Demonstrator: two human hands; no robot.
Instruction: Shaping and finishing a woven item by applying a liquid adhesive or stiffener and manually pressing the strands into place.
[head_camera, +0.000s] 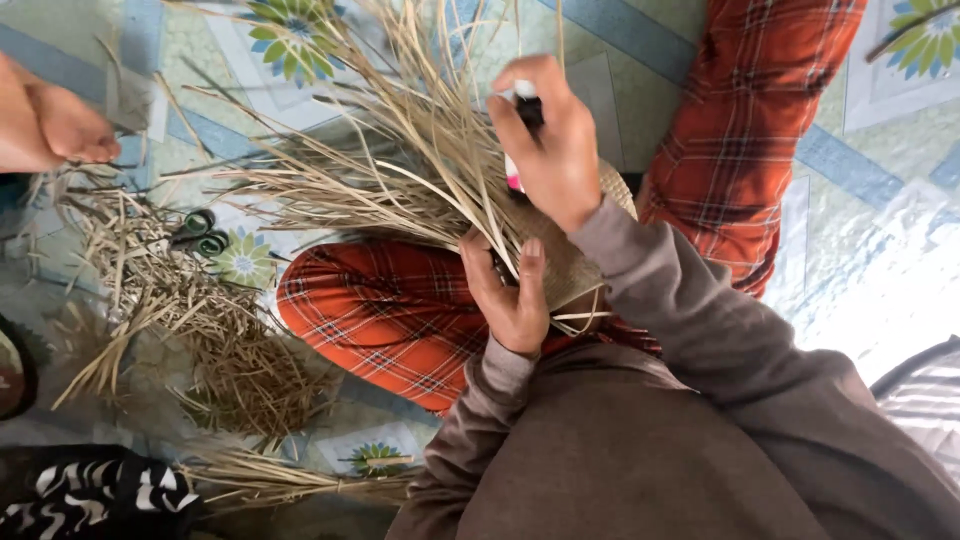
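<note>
**Woven straw piece held on the lap**

Left hand (510, 295) clamped on the edge of a half-woven straw piece (560, 255), resting on orange plaid trousers (390, 320). Right hand (548, 140) just above, closed around a small black-and-pink tool (522, 120). Loose strands (400, 150) fanning out beyond both hands. Farther left: straw scraps (200, 330), green-handled scissors (200, 232), another person's bare foot (50, 125).

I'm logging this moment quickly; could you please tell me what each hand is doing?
Left hand: closed on the woven straw piece.
Right hand: closed around a small spray bottle.
</note>
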